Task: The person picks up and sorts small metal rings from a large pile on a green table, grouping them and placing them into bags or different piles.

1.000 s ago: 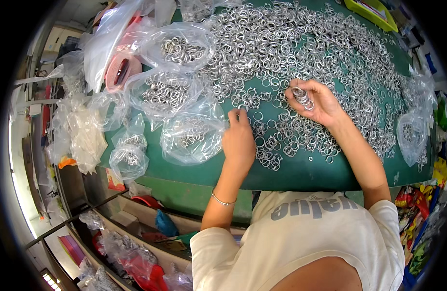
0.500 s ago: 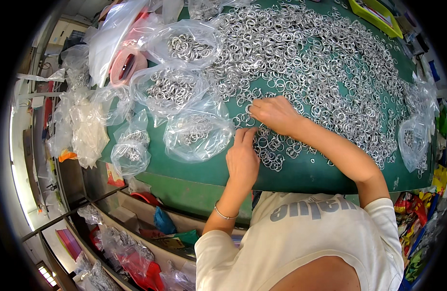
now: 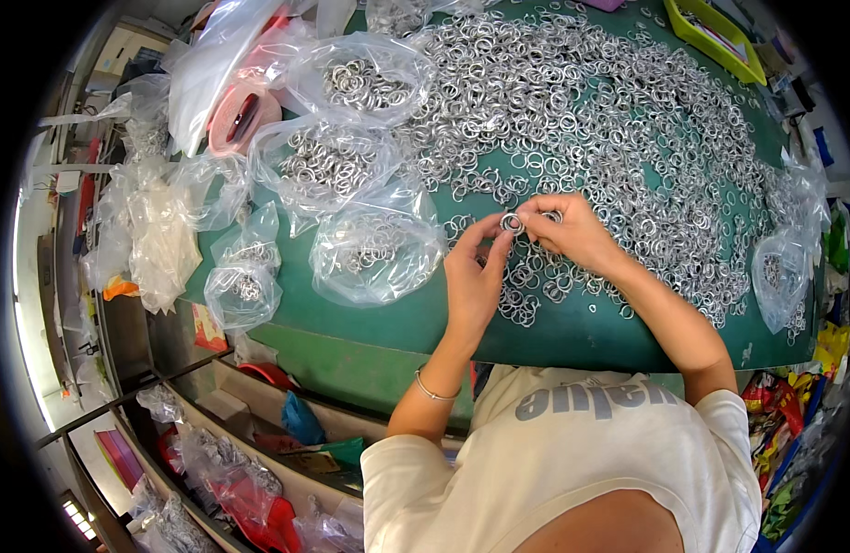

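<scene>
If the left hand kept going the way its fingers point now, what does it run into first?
The left hand points up and slightly right, already touching the small stack of rings it holds together with the right hand. Beyond that, probably the spread of loose metal rings on the green table.

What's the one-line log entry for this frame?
left hand: pinching ring stack | right hand: also on ring stack | surface: green table, loose metal rings | left: bagged rings

A single head-worn fisheye view looks steeply down from close above onto the green table (image 3: pixel 572 336), whose near edge bows across the lower middle.
</scene>
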`<state>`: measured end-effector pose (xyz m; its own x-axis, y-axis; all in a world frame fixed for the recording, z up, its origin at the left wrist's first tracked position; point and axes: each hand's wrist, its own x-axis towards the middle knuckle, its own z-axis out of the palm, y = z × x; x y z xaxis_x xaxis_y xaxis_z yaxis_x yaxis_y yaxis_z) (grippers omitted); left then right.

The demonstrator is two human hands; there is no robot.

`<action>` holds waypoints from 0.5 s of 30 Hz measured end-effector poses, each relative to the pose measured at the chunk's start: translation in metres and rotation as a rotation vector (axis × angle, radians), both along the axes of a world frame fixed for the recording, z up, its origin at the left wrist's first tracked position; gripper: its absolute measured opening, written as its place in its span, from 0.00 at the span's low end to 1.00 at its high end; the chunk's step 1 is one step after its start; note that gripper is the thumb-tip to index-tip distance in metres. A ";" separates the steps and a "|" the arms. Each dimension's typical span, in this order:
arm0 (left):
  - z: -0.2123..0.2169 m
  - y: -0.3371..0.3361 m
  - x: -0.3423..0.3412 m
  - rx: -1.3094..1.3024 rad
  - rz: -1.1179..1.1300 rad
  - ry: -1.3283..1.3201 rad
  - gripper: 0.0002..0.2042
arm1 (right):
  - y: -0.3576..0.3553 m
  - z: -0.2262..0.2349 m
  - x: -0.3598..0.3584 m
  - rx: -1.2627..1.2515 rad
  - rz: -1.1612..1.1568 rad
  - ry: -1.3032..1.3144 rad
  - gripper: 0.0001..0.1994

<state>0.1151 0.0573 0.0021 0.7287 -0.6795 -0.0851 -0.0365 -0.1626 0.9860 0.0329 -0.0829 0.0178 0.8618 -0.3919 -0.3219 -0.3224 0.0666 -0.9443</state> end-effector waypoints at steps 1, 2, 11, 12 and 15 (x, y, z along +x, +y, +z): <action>-0.002 -0.002 0.000 -0.002 0.017 0.042 0.10 | 0.002 0.000 -0.001 -0.028 -0.012 -0.036 0.09; -0.004 -0.004 0.000 -0.004 0.034 0.084 0.09 | 0.002 -0.002 -0.002 -0.192 -0.014 -0.113 0.08; -0.003 0.004 0.001 -0.017 0.133 -0.131 0.08 | 0.003 -0.007 -0.012 -1.175 0.033 -0.139 0.02; -0.003 0.006 0.001 -0.013 0.139 -0.120 0.08 | 0.001 -0.007 -0.012 -1.155 -0.003 -0.198 0.02; -0.002 0.012 0.002 0.035 0.116 -0.117 0.09 | -0.007 -0.007 -0.014 -1.128 -0.041 -0.246 0.04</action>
